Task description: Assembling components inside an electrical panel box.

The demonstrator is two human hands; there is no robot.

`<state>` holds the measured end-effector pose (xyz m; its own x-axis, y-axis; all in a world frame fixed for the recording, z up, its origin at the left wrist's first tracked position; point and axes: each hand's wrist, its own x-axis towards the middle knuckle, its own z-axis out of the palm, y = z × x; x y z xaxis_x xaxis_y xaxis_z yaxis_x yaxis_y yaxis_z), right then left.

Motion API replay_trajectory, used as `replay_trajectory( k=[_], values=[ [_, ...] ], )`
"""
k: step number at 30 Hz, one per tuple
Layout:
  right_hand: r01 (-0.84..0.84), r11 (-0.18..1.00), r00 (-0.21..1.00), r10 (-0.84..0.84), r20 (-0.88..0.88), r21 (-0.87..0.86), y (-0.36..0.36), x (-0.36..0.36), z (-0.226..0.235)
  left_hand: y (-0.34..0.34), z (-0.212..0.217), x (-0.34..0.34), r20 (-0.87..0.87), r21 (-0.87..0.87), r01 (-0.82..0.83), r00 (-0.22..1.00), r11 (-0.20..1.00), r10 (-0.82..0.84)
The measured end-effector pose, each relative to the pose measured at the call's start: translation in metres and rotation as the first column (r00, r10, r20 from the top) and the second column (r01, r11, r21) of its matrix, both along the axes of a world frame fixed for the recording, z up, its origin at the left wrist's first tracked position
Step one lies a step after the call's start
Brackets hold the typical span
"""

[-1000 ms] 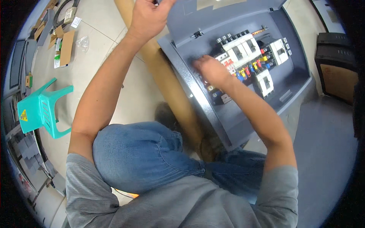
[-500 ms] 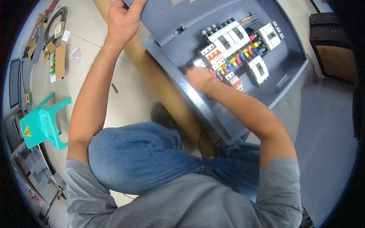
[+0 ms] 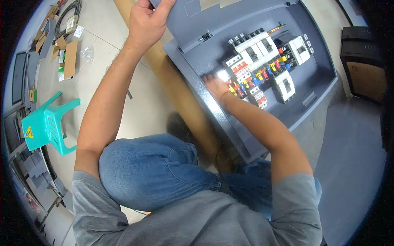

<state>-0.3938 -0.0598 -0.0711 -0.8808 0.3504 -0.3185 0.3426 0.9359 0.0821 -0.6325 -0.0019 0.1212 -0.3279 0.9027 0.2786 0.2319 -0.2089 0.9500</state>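
Note:
A grey metal electrical enclosure (image 3: 254, 147) lies open at a tilt in front of me. At its upper left, my left hand (image 3: 148, 22) is closed on the edge of its grey door panel (image 3: 184, 26). My right hand (image 3: 216, 87) reaches inside, close to the left wall, with its fingers stretched out and a bright white patch beside it. Right of that hand are a small breaker with red switches (image 3: 240, 67), another small breaker (image 3: 259, 98), and colored busbars (image 3: 258, 76). Larger white circuit breakers (image 3: 256, 51) sit beyond.
A long brown tube or beam (image 3: 164, 76) passes under the enclosure's left side. A turquoise plastic stool (image 3: 49, 123), an opened cardboard box (image 3: 69, 59) and a cable coil (image 3: 67, 24) are on the floor at left. Black cases (image 3: 363, 61) stand at right.
The view has shifted, so the enclosure appears slightly lower and further right. My right hand's fingers have spread along the inner left wall. My left hand keeps its hold on the door panel.

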Motion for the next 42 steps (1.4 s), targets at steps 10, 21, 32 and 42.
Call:
replay_trajectory(
  k=[10, 21, 32, 42],
  values=[
    [0.061, 0.997, 0.991, -0.065, 0.113, 0.036, 0.009, -0.007, 0.046, -0.003, 0.012, 0.007, -0.012, 0.049, 0.047, 0.999, 0.998, -0.046],
    [0.187, 0.978, 0.982, -0.188, 0.005, 0.088, 0.002, -0.002, 0.001, -0.004, 0.006, 0.007, 0.063, 0.024, 0.008, 0.998, 1.0, -0.01],
    [0.197, 0.979, 0.98, -0.197, -0.009, -0.053, 0.001, 0.019, -0.041, 0.003, -0.007, 0.006, 0.041, 0.014, 0.05, 0.998, 0.999, -0.051],
    [0.308, 0.857, 0.949, -0.25, 0.19, -0.412, -0.029, 0.045, 0.052, 0.003, 0.004, 0.006, 0.02, 0.099, 0.06, 0.998, 0.993, -0.062]
  ],
)
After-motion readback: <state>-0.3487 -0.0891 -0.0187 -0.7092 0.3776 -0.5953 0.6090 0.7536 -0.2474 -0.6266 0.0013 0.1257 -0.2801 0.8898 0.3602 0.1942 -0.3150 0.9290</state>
